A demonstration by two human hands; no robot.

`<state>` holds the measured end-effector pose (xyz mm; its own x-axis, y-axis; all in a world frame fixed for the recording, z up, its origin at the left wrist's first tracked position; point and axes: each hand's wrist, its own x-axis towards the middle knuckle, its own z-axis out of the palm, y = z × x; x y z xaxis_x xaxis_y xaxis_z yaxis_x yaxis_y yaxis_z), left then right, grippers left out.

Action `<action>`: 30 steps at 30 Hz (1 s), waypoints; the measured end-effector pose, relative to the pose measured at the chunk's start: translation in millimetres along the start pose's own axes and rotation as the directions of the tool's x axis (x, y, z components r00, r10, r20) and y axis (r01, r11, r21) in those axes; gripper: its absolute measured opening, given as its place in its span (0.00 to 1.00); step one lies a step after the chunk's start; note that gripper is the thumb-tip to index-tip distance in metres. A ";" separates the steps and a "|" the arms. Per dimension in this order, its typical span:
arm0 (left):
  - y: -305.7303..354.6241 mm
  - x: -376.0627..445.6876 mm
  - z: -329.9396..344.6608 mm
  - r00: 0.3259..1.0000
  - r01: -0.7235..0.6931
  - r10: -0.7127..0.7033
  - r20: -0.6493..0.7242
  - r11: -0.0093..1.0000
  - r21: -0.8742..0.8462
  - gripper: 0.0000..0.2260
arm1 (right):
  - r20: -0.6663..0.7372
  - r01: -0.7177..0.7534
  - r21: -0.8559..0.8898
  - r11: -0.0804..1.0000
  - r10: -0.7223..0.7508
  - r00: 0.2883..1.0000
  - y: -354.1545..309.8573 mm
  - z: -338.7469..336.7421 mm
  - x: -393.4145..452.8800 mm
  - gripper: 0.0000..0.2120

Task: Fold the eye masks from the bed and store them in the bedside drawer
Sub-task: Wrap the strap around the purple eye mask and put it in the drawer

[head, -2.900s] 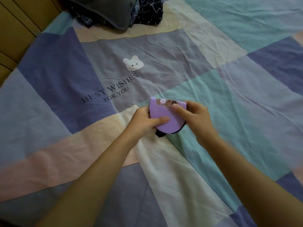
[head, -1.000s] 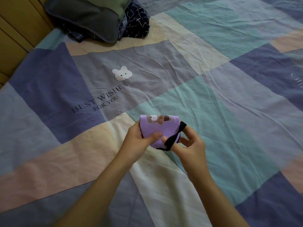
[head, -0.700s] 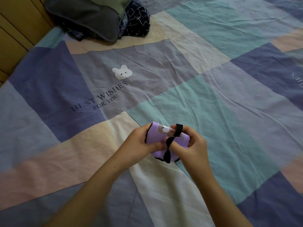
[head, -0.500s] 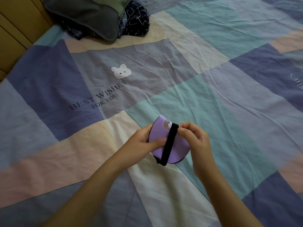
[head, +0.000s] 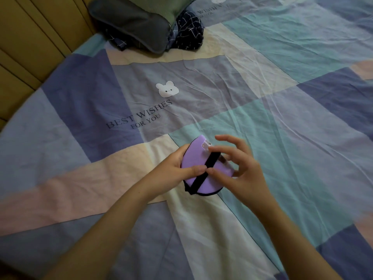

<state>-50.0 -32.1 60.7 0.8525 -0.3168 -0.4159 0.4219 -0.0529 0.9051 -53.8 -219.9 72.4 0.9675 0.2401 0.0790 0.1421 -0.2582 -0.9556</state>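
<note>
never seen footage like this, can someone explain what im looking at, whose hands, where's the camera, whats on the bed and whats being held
There is no machine here. A person wears a camera on the head, looking forward and down at their own bare hands over a bed. The left hand grips a folded purple eye mask, thumb pressed beside its black strap, which crosses the mask's front. The right hand is at the strap with fingers spread; whether it pinches it is unclear. Below lies a patchwork bedsheet. At the top, a dark grey eye mask lies on a pile of dark clothes.
</note>
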 end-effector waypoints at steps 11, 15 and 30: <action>5.8 -61.3 17.6 0.932 -0.113 0.182 -0.315 0.968 0.223 0.23 | 0.392 0.009 0.053 0.999 -0.029 0.919 -20.4 0.4 -16.0 0.19; 4.6 -113.3 0.6 0.719 0.097 0.386 -0.578 0.768 0.633 0.22 | 0.393 -0.005 0.081 0.997 -0.027 0.919 -43.9 29.7 -18.0 0.21; -165.4 -427.7 -74.7 0.384 0.819 0.117 -0.916 0.415 0.397 0.21 | 0.696 -0.134 0.268 0.954 -0.095 0.712 -134.2 283.5 -140.8 0.19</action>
<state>-461.3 183.0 82.2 0.6599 0.7392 -0.1348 0.7505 -0.6571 0.0706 -268.3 46.2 109.0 0.5293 0.8469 -0.0502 -0.0499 -0.0281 -0.9984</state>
